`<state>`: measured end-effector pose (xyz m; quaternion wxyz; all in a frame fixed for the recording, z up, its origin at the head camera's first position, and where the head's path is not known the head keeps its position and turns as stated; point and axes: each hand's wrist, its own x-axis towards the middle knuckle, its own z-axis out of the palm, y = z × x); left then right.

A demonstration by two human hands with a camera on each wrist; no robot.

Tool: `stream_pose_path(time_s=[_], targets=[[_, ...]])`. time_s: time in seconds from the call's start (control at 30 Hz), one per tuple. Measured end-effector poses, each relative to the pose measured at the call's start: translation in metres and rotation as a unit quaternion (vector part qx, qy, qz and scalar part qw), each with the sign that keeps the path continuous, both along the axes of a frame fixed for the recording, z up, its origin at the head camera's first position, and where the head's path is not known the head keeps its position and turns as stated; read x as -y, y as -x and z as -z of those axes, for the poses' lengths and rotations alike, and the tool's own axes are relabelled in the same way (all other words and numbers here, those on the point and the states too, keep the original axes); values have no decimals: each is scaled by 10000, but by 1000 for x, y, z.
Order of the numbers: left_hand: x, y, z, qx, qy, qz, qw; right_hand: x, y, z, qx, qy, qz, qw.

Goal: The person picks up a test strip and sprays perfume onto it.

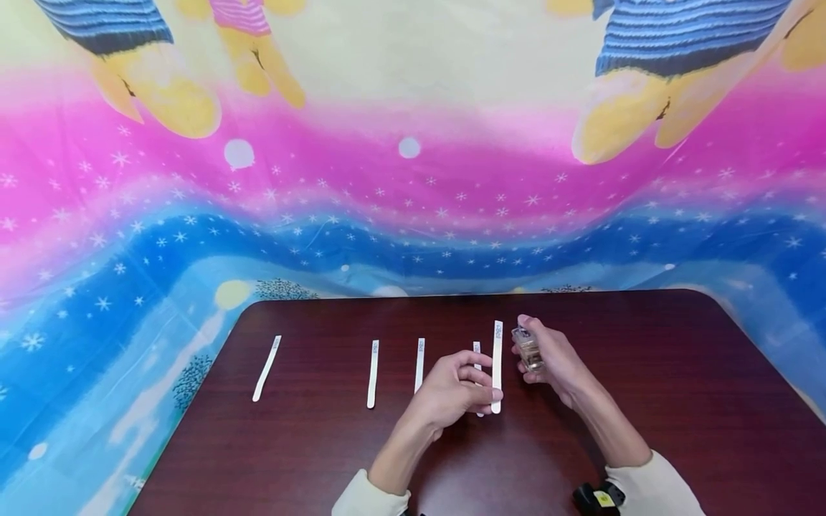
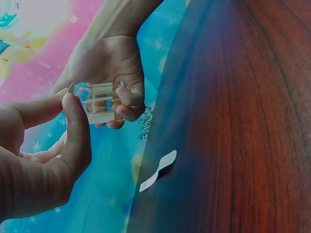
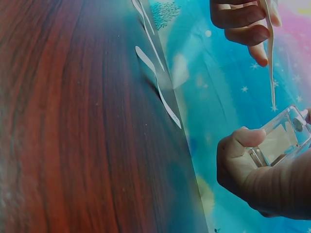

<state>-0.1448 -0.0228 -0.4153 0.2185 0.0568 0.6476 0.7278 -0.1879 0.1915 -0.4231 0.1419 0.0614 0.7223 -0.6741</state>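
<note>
In the head view my left hand (image 1: 448,390) pinches the lower end of a white paper strip (image 1: 497,358) between thumb and fingers. The strip stands upright, with small writing near its top. Just right of it, my right hand (image 1: 558,358) grips a small clear, thick-walled bottle (image 1: 529,351), with a finger up at its top. In the right wrist view the free end of the strip (image 3: 271,68) points down close to the bottle (image 3: 282,141). The left wrist view shows the strip edge-on in the left fingertips (image 2: 73,102), beside the bottle (image 2: 102,103).
Several similar strips lie spaced out on the dark wooden table (image 1: 310,466): one far left (image 1: 267,369), others nearer the middle (image 1: 373,373), (image 1: 419,362). Another strip (image 1: 477,347) is partly hidden behind the left hand. A patterned cloth (image 1: 413,186) hangs behind the table.
</note>
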Motion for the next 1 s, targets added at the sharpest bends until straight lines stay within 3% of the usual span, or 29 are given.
stream_pose_path(time_s=[0.67,1.0], targets=[[-3,-2,0,-13,-54,-41,10000,12,1,3,-220,-623,433,9969],[-3,-2,0,4,-46,-38,10000,11,2,3,-153,-371,548,9977]])
